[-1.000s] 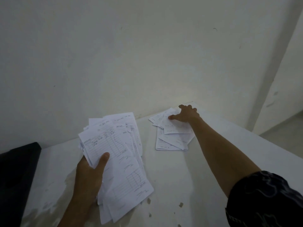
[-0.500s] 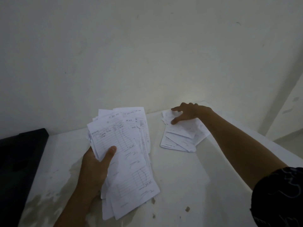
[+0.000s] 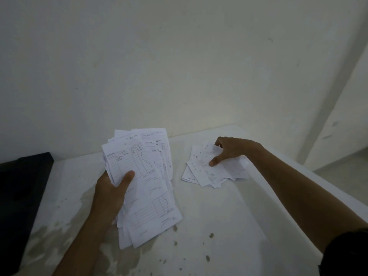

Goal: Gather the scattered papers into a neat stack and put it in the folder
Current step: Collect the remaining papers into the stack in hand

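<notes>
My left hand [image 3: 108,193] grips a thick, fanned bundle of white lined slips [image 3: 148,188] with handwriting, thumb on top, held just above the table. To the right, a smaller loose pile of white papers [image 3: 207,174] lies on the white table [image 3: 229,216]. My right hand [image 3: 229,151] reaches over that pile, its thumb pressing the top sheets and its fingers curled around their far edge. A dark folder [image 3: 22,186] lies at the table's left edge, partly out of frame.
A pale wall rises directly behind the table. The table's right edge runs diagonally down to the right, with floor beyond it. Stains and small dark specks [image 3: 211,235] mark the near part of the surface.
My right hand has pulled the small pile nearer and closed its thumb and fingers around the top sheets. The left hand keeps holding its bundle. The view shifted slightly left.
</notes>
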`<state>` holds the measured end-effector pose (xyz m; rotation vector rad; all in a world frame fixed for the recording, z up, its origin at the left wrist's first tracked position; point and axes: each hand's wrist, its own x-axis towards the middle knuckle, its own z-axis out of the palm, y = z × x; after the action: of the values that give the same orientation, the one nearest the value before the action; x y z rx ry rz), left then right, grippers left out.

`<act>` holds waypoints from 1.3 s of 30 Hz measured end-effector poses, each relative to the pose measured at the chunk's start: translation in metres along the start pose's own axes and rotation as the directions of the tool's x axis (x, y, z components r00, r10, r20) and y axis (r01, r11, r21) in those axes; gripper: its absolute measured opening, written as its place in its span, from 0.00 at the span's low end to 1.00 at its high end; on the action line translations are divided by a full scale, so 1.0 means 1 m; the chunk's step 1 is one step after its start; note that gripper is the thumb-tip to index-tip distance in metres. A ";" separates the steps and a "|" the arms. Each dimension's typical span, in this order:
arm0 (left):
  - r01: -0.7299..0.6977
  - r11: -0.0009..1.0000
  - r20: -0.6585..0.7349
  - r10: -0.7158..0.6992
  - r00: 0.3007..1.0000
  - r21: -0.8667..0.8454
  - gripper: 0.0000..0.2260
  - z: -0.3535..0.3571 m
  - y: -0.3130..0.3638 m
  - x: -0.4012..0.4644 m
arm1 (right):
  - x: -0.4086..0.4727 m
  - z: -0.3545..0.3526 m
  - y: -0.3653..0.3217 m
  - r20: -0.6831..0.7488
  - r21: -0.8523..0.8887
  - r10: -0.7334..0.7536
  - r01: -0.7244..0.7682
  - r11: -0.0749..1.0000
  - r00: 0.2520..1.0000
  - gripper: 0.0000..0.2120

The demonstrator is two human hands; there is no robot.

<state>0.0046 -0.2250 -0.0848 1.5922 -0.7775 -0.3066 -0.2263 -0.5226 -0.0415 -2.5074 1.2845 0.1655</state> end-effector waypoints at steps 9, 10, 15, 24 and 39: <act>0.028 1.000 0.014 -0.028 1.000 0.003 0.16 -0.002 -0.001 0.001 | -0.029 0.018 0.003 -0.065 -0.081 0.033 -0.038 0.996 0.997 0.44; 0.024 1.000 0.016 -0.024 1.000 0.002 0.16 -0.003 -0.001 0.001 | -0.033 0.020 0.005 -0.077 -0.032 0.027 -0.030 0.999 0.997 0.43; 0.032 0.999 0.033 -0.032 0.999 -0.015 0.17 -0.005 -0.001 0.002 | -0.058 0.029 0.010 -0.117 0.248 0.022 0.008 0.969 0.993 0.43; 0.158 0.956 0.015 -0.160 0.987 -0.246 0.20 -0.025 0.007 -0.014 | -0.112 0.039 0.017 -0.309 0.709 0.103 0.157 0.688 0.945 0.19; 0.483 0.636 0.348 -0.335 0.876 -0.602 0.22 -0.072 -0.005 -0.070 | -0.142 0.112 -0.116 -0.345 0.913 0.454 0.406 -0.042 0.822 0.15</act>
<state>-0.0014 -0.1248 -0.0919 1.0113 -0.3547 -0.9954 -0.2116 -0.3124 -0.0857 -1.0253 0.8970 -1.2682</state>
